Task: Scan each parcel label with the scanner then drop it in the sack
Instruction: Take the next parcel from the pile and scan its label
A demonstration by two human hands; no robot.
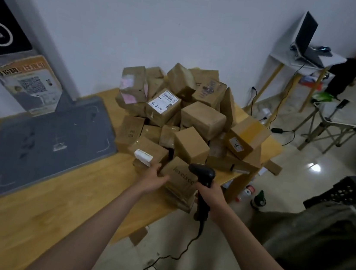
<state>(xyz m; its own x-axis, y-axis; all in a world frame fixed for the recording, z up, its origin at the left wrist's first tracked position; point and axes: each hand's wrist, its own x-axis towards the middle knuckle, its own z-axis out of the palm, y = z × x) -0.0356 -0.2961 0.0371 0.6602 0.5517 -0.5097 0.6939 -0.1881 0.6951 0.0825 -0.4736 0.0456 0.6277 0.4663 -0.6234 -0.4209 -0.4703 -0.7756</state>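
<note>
Cardboard parcels [201, 120] are heaped at the far right corner of the wooden bench [26, 216], well over twenty as far as I can count. The left hand [152, 178] reaches in with fingers closing around the printed box [179, 178] at the near edge of the pile, can't tell if it's fully gripped yet. The right hand [209, 193] is wrapped round the one black scanner [203, 174], nose aimed at that box. Looks like the pick-and-scan step; next it needs the label turned up. One dark sack [321, 240] sits on the floor to the right.
</note>
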